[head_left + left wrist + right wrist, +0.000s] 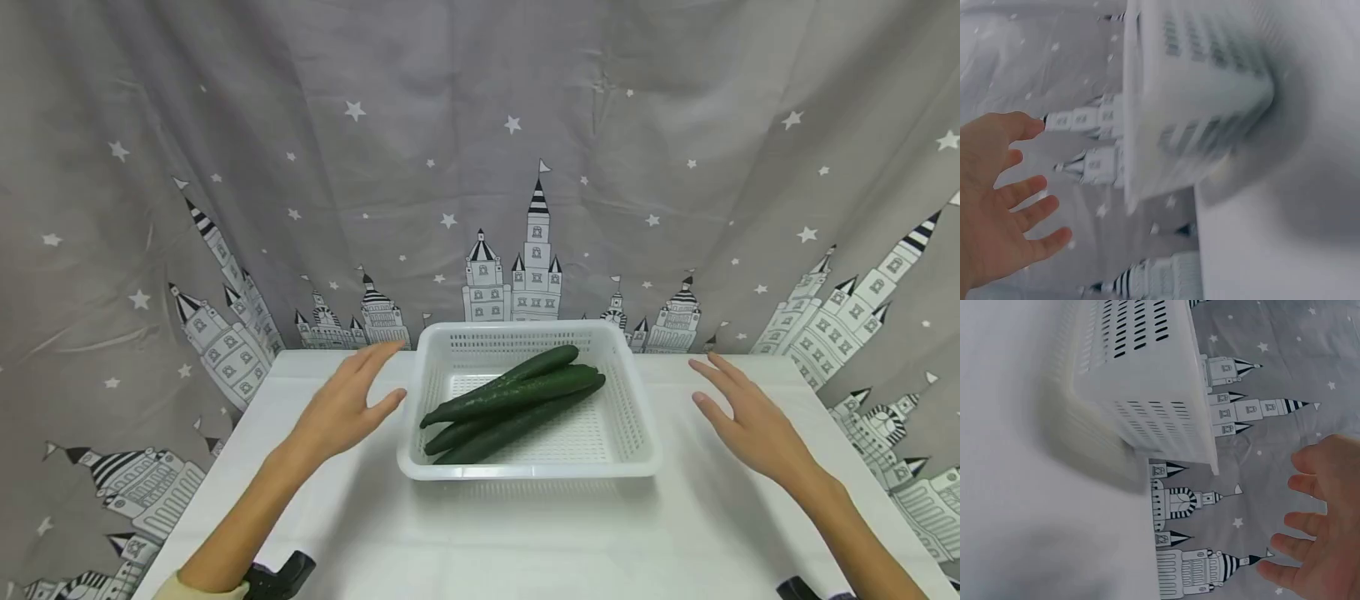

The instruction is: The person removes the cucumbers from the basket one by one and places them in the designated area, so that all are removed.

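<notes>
A white plastic basket with slotted walls stands on the table. Long dark-green cucumbers lie heaped slantwise inside it. To the basket's left, my left hand hovers with fingers extended and thumb apart, touching nothing. My right hand hovers on the other side, farther from the basket, its fingers also spread and holding nothing. The left wrist view shows the palm of that hand beside the blurred basket wall. In the right wrist view the basket stands apart from the fingers.
A white cloth covers the table. Behind it hangs a grey curtain printed with stars and castles. Dark wrist-worn devices show at the lower edge of the head view.
</notes>
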### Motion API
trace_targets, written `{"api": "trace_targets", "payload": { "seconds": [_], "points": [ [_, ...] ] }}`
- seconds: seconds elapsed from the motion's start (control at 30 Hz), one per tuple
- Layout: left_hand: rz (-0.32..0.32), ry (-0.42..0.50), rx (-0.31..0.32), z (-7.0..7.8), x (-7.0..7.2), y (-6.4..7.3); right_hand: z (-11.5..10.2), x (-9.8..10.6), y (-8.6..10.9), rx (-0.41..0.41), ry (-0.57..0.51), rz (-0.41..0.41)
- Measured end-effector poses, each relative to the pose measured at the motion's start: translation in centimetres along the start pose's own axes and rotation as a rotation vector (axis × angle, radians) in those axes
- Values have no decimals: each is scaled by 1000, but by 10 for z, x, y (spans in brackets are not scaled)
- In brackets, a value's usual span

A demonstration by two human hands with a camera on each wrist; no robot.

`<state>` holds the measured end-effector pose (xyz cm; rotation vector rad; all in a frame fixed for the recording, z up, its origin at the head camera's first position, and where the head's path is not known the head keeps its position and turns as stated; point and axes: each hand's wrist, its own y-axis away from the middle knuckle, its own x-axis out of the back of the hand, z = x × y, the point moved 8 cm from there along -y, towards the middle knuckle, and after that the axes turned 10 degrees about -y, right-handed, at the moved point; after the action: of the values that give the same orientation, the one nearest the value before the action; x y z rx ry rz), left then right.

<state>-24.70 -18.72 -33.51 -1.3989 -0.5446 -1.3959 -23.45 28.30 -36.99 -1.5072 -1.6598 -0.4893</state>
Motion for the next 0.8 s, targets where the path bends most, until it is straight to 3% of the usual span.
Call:
{"api": "trace_targets", "payload": {
  "seconds": [0.17, 0.4, 0.6, 0.8],
  "points": [
    [-29, 106, -29, 21, -26, -5, 2, -13, -6, -20, -98, -6],
    [-58, 162, -82, 49, -57, -18, 10, -36, -11, -83, -223, -38],
    [-79, 250, -83, 65, -80, -29, 15, -55, -16, -167, -340, -71],
    [-99, 328, -99, 80, -100, -42, 17, -72, -19, -184, -431, -85]
  ]
}}
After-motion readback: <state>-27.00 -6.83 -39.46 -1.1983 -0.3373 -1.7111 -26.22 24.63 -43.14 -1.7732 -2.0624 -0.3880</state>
